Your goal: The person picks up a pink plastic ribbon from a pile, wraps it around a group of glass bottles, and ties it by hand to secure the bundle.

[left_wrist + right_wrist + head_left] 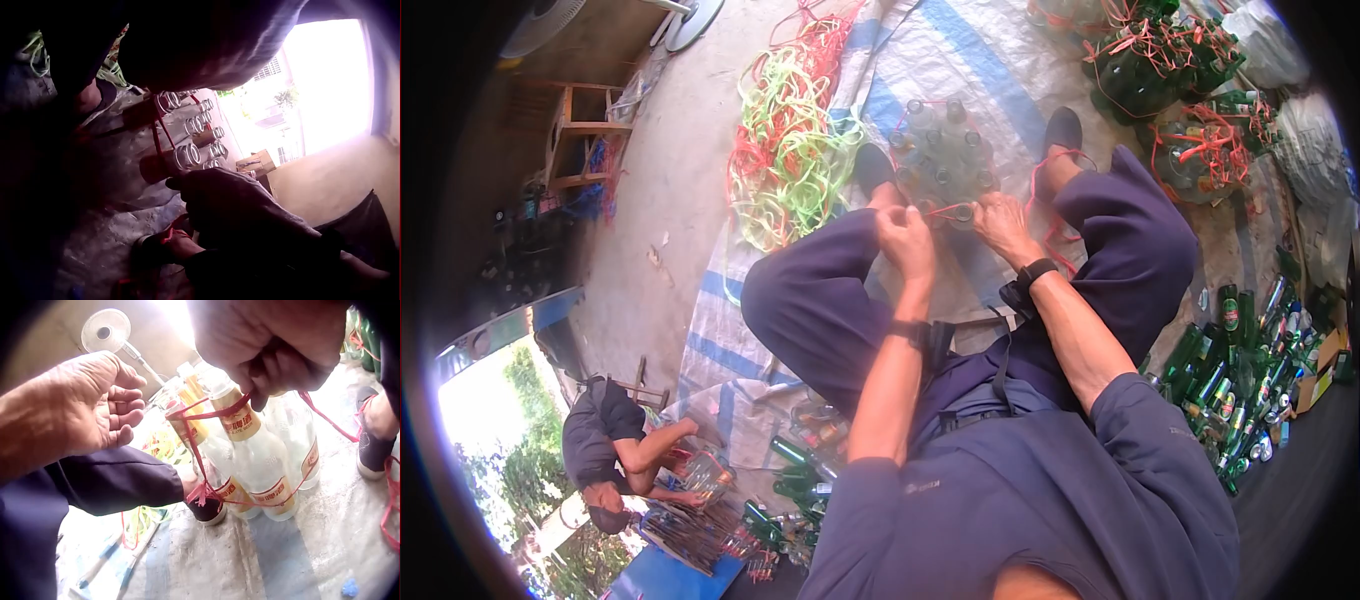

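Clear glass bottles (945,150) (265,462) stand bunched between the person's feet, with red string (948,208) (215,414) (164,134) around their necks and lower down. At their near right side, the right hand (1005,225) (275,350) (240,209) pinches the string beside a bottle neck, fingers curled. Just left of the necks is the left hand (907,242) (87,406), palm turned inward and fingers loosely curled; nothing shows in it in the right wrist view. The left wrist view is dark, and the left hand cannot be made out there.
Green and red string (790,150) lies heaped at the left. Tied green bottles (1145,75) stand at the upper right, loose bottles (1240,370) lie at the lower right. Another person (615,440) bends over bottles at the lower left. A woven sheet (730,340) covers the floor.
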`<action>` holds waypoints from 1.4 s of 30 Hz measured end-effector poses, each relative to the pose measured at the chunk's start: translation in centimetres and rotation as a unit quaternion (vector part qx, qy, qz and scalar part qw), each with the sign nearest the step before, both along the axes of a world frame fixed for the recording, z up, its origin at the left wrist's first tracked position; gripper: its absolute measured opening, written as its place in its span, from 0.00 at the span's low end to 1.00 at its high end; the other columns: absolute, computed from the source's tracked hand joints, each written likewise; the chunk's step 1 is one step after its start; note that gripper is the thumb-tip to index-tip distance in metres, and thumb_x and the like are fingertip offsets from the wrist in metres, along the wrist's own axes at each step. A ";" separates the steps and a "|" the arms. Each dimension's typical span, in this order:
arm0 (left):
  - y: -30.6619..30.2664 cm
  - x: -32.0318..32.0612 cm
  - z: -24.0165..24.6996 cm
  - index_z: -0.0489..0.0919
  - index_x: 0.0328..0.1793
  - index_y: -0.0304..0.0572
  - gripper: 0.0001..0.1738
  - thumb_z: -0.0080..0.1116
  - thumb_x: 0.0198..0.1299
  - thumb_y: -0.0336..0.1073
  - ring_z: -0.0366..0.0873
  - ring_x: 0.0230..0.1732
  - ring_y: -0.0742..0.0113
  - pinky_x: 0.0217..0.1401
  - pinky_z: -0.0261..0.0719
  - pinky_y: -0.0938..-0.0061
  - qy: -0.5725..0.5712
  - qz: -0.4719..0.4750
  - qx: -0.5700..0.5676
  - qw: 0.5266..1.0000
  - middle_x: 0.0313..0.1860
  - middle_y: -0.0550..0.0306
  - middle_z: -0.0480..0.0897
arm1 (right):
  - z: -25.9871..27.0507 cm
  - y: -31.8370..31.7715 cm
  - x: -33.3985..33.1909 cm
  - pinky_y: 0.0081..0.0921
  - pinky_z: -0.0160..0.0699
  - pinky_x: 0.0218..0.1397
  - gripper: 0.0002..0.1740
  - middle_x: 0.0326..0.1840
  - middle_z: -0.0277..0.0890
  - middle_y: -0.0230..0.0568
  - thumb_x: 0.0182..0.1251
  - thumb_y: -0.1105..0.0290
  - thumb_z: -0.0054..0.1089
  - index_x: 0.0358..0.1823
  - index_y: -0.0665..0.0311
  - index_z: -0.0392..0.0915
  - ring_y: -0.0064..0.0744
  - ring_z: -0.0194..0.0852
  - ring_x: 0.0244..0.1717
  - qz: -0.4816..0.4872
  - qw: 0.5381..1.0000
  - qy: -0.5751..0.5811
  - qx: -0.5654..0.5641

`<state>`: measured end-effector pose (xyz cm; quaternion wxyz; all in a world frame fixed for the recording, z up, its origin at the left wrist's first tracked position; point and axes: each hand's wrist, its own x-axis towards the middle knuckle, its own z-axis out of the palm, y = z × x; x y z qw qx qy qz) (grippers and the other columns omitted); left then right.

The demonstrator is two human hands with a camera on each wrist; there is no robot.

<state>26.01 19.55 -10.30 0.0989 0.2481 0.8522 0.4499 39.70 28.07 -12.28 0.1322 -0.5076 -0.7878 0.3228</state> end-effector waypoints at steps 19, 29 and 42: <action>2.6 2.5 -2.8 0.74 0.43 0.31 0.11 0.57 0.63 0.34 0.81 0.26 0.61 0.23 0.78 0.70 -0.489 0.163 0.079 0.853 0.31 0.50 0.82 | 0.1 0.4 -0.2 0.49 0.77 0.40 0.15 0.26 0.77 0.60 0.60 0.61 0.58 0.26 0.68 0.82 0.60 0.79 0.31 -0.026 0.997 0.021 -0.063; 2.1 2.4 -2.6 0.76 0.46 0.44 0.06 0.57 0.64 0.33 0.80 0.29 0.61 0.31 0.77 0.64 -0.518 0.154 0.078 0.838 0.33 0.56 0.82 | 0.9 0.2 -0.1 0.48 0.76 0.39 0.16 0.27 0.77 0.60 0.61 0.60 0.59 0.28 0.68 0.83 0.60 0.79 0.33 -0.041 0.994 0.016 -0.099; 2.2 2.5 -3.4 0.74 0.46 0.34 0.10 0.56 0.64 0.33 0.82 0.33 0.59 0.27 0.78 0.67 -0.495 0.136 0.081 0.855 0.36 0.49 0.83 | -0.7 -0.4 -0.3 0.48 0.77 0.41 0.17 0.25 0.77 0.60 0.60 0.59 0.58 0.28 0.68 0.83 0.59 0.80 0.34 -0.079 0.995 0.044 -0.053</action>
